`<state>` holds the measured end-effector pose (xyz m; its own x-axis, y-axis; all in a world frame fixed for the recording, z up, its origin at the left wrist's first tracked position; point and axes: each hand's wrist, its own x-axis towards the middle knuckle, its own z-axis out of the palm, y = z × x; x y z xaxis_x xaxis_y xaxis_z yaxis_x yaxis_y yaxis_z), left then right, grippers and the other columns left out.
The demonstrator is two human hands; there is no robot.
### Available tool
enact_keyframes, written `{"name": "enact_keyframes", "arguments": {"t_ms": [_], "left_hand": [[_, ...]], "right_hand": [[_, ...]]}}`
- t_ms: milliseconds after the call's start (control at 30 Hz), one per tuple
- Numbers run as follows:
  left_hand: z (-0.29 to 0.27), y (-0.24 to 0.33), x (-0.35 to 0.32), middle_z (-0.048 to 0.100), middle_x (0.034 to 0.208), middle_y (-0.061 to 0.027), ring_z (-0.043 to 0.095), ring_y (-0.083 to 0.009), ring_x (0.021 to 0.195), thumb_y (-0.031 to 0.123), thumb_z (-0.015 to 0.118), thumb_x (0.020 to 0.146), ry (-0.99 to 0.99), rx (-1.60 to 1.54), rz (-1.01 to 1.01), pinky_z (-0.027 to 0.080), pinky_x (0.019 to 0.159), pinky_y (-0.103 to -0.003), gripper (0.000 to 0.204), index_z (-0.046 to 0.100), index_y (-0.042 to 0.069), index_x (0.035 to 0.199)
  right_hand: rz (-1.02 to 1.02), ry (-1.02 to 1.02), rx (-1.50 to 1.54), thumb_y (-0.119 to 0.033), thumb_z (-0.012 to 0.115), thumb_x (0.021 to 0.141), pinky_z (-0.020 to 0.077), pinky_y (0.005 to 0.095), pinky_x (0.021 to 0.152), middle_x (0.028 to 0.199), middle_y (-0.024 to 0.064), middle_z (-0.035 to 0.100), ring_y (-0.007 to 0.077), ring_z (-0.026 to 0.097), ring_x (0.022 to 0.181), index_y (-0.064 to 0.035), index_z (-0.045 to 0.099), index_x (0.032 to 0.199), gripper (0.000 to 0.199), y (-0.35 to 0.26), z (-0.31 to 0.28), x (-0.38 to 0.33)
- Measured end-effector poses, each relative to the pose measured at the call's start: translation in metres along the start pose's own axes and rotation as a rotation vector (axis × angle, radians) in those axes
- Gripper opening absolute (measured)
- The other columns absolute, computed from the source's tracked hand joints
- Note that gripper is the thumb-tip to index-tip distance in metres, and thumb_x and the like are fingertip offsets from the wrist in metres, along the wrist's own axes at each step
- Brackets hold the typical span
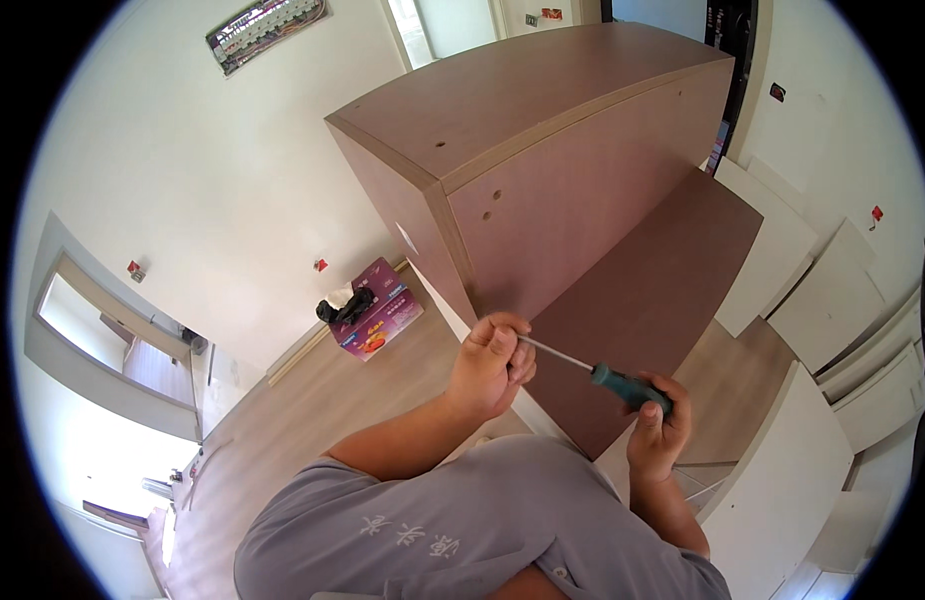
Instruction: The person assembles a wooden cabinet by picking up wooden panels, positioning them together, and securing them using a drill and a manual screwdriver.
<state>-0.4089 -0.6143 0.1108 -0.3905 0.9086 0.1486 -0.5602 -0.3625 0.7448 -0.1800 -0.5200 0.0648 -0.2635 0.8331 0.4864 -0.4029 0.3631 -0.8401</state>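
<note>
My right hand (pixel 662 425) is wrapped round the dark green handle of a screwdriver (pixel 562 355). Its thin metal shaft points left, and the tip disappears at the fingers of my left hand (pixel 494 362). Those fingers are pinched closed round the tip; whether a small screw is also between them cannot be seen. Just beyond my hands stands a reddish-brown cabinet carcass (pixel 572 190) with bare board edges and a few drilled holes. A darker brown panel (pixel 642 300) extends from its lower side toward me, beneath the screwdriver.
A purple carton (pixel 387 325) with a black plastic bag (pixel 344 305) on top sits on the wood floor by the left wall. White panels (pixel 832 290) lean at the right wall, and another white board (pixel 782 480) is close by my right arm. An open electrical panel (pixel 265 32) is set in the wall.
</note>
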Motion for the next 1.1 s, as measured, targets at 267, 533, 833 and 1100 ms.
{"name": "enact_keyframes", "arguments": {"t_ms": [267,533,833,1100], "left_hand": [[-0.005,0.005,0.019,0.050,0.074,0.0031,0.044,-0.0092,0.061,0.044,0.061,0.104,-0.023,0.012,-0.112,0.034,0.055,-0.026,0.031,0.063,0.016,0.116],[0.035,0.044,0.059,0.048,0.073,0.0085,0.042,-0.0066,0.060,0.044,0.063,0.102,-0.096,-0.291,-0.227,0.032,0.051,-0.022,0.028,0.065,0.022,0.118],[0.055,0.066,0.095,0.046,0.074,0.0084,0.041,-0.0059,0.062,0.040,0.061,0.105,-0.049,-0.592,-0.159,0.031,0.052,-0.020,0.021,0.062,0.022,0.116],[-0.013,0.002,0.038,0.046,0.075,0.0063,0.039,-0.0077,0.064,0.041,0.056,0.108,0.169,-0.459,-0.511,0.030,0.053,-0.022,0.026,0.060,0.016,0.108]], "right_hand": [[0.397,-0.259,0.037,-0.027,0.071,0.100,0.0524,0.0294,0.056,0.102,0.0102,0.067,0.0171,0.066,0.071,0.0014,0.058,0.133,0.045,-0.004,-0.029,-0.003],[-0.544,-0.273,-0.712,0.000,0.085,0.078,0.0594,0.0316,0.070,0.115,0.0167,0.072,0.0274,0.074,0.086,-0.0029,0.068,0.129,0.053,-0.065,0.003,0.062],[-0.506,-0.266,-0.879,-0.009,0.083,0.083,0.0565,0.0334,0.064,0.105,0.0119,0.069,0.0244,0.070,0.076,-0.0073,0.068,0.131,0.050,-0.101,0.050,0.106],[-0.687,-0.412,-1.109,-0.012,0.086,0.079,0.0548,0.0335,0.060,0.103,0.0095,0.063,0.0224,0.064,0.070,-0.0086,0.066,0.135,0.060,-0.132,0.061,0.112]]}}
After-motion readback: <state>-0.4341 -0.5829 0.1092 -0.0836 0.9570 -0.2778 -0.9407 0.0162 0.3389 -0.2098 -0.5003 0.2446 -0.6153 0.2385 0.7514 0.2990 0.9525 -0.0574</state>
